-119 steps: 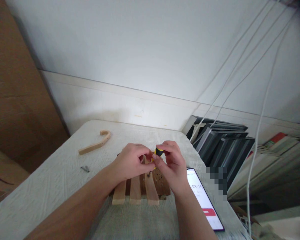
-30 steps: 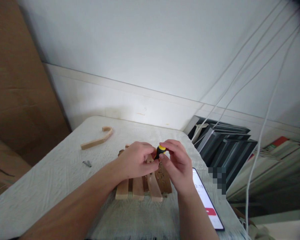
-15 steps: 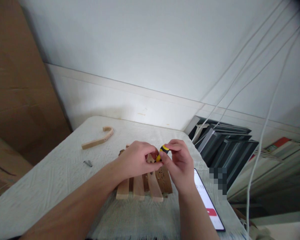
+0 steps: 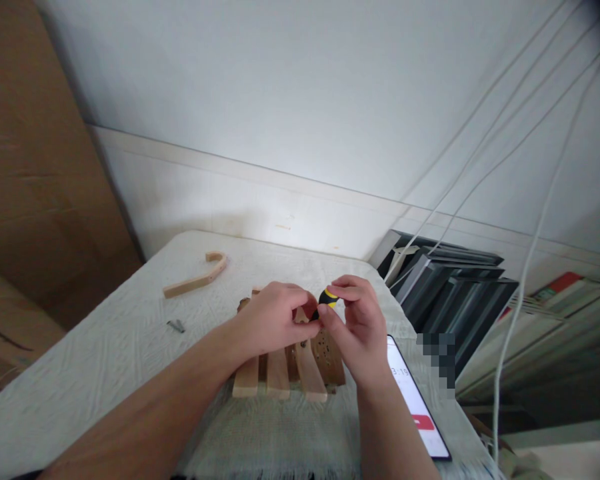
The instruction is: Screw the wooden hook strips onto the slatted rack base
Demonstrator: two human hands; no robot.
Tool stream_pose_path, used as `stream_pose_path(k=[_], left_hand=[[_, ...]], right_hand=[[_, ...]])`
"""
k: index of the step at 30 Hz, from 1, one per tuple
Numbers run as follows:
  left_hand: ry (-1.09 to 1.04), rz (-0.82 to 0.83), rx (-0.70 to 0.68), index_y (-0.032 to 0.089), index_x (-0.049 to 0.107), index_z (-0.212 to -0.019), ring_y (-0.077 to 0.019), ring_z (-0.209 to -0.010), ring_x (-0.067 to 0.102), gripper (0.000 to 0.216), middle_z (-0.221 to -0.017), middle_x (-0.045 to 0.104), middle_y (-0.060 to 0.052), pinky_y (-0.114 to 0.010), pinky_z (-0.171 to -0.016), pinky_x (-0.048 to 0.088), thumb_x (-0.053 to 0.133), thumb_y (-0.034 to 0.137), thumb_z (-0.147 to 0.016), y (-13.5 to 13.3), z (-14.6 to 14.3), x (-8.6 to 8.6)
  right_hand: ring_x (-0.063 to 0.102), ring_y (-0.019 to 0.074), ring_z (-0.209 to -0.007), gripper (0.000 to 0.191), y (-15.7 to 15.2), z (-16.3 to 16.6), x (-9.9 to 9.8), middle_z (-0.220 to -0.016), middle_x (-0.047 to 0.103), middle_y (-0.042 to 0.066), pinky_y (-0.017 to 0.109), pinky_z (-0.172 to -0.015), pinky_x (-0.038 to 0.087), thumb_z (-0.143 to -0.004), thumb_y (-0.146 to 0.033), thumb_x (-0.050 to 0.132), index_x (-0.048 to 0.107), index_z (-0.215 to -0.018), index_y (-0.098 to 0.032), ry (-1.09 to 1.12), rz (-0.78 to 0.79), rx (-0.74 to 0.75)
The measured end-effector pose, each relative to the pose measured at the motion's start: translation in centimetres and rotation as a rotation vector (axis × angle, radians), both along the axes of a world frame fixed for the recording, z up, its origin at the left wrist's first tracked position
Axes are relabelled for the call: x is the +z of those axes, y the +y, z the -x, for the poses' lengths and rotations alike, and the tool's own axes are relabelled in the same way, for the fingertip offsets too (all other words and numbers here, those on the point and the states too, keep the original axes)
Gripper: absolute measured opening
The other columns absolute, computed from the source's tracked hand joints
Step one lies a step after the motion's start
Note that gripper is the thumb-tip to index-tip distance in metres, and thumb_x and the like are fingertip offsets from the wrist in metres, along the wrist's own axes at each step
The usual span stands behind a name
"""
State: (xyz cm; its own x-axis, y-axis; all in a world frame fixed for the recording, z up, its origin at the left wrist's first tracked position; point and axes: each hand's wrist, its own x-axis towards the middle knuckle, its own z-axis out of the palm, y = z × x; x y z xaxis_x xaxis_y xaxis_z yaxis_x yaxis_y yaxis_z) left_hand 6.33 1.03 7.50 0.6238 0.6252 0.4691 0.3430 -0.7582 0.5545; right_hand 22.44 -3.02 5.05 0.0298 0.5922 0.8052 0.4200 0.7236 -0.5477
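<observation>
My right hand (image 4: 357, 327) is closed around the handle of a stubby black-and-yellow screwdriver (image 4: 329, 298), thumb and fingers pinching its top. The screwdriver leans down to the left, its tip hidden behind fingers. Close against it, my left hand (image 4: 275, 319) is closed in a pinch at the lower end; what it grips there is hidden. Below both hands lies a brown wooden board (image 4: 330, 360) with small dark holes. Pale wooden pieces lie across it, among them a left strip (image 4: 246, 379), a middle strip (image 4: 278, 380) and a right strip (image 4: 311, 377) with a dark hole.
A hook-shaped wooden piece (image 4: 190, 287) and some small grey screws (image 4: 176, 326) lie on the white tablecloth (image 4: 105, 360) to the left. A phone (image 4: 415, 400) lies by the right edge. Dark flat panels (image 4: 445, 287), white cables (image 4: 527, 267) and a cardboard box (image 4: 40, 167) surround the table.
The screwdriver's handle has turned in my right fingers; its black and yellow bands face differently. Both hands stay almost in place, with the wooden pieces unmoved.
</observation>
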Motion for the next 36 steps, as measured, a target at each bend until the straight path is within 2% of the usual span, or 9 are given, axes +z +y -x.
stream_pose_path(k=[4,9,15,20,27,32,36], left_hand=[[0.016,-0.027,-0.029,0.015,0.059,-0.059,-0.0065,-0.047,0.043,0.015,-0.052,0.051,0.005,-0.019,-0.047,0.030,0.061,0.018,-0.074,-0.02,-0.07,0.03],[-0.001,-0.008,0.005,0.015,0.060,-0.061,-0.0068,-0.048,0.045,0.012,-0.054,0.054,0.005,-0.019,-0.049,0.032,0.065,0.019,-0.072,-0.03,-0.11,0.06],[0.002,-0.035,0.000,0.015,0.051,-0.052,-0.0059,-0.045,0.039,0.022,-0.048,0.046,0.006,-0.020,-0.047,0.026,0.061,0.017,-0.071,0.04,-0.07,0.04],[0.008,0.002,0.022,0.015,0.055,-0.057,-0.0065,-0.048,0.043,0.018,-0.053,0.050,0.005,-0.019,-0.048,0.029,0.063,0.021,-0.072,0.01,-0.12,0.15],[0.001,0.000,-0.013,0.015,0.052,-0.054,-0.0057,-0.046,0.038,0.019,-0.049,0.044,0.007,-0.019,-0.047,0.026,0.061,0.019,-0.071,0.04,-0.05,0.19],[0.001,0.027,0.019,0.014,0.056,-0.061,-0.0058,-0.048,0.040,0.012,-0.054,0.047,0.006,-0.019,-0.049,0.028,0.063,0.018,-0.069,0.05,-0.11,0.33],[0.021,0.026,0.023,0.015,0.051,-0.054,-0.0060,-0.047,0.037,0.018,-0.051,0.043,0.006,-0.020,-0.047,0.025,0.061,0.018,-0.068,-0.06,-0.12,0.45]], right_hand=[[0.056,0.0204,-0.098,0.028,-0.16,-0.04,0.11,-0.105,0.055,0.005,0.041,-0.083,0.049,-0.085,-0.013,0.056,0.062,-0.107,-0.030,-0.030,0.027,0.038],[0.054,0.0189,-0.091,0.028,0.04,0.04,-0.14,-0.097,0.051,0.003,0.037,-0.078,0.049,-0.080,-0.016,0.065,0.063,-0.104,-0.031,-0.020,-0.002,-0.045],[0.054,0.0214,-0.107,0.038,-0.17,0.07,0.18,-0.113,0.054,0.005,0.043,-0.091,0.047,-0.086,-0.011,0.055,0.062,-0.117,-0.033,-0.070,0.025,0.044],[0.055,0.0185,-0.094,0.034,0.13,0.07,-0.02,-0.103,0.051,0.003,0.038,-0.080,0.050,-0.082,-0.013,0.064,0.066,-0.109,-0.034,-0.043,0.015,-0.028],[0.053,0.0193,-0.100,0.040,-0.31,0.23,0.15,-0.108,0.051,0.004,0.039,-0.085,0.049,-0.086,-0.012,0.056,0.062,-0.118,-0.035,-0.060,0.064,0.036],[0.055,0.0165,-0.088,0.037,0.10,0.13,-0.06,-0.102,0.050,0.002,0.036,-0.078,0.049,-0.082,-0.013,0.065,0.064,-0.112,-0.034,-0.048,0.042,-0.021],[0.055,0.0177,-0.092,0.037,0.01,0.18,0.02,-0.102,0.051,0.003,0.037,-0.079,0.049,-0.082,-0.012,0.064,0.064,-0.112,-0.033,-0.058,0.033,-0.009]])
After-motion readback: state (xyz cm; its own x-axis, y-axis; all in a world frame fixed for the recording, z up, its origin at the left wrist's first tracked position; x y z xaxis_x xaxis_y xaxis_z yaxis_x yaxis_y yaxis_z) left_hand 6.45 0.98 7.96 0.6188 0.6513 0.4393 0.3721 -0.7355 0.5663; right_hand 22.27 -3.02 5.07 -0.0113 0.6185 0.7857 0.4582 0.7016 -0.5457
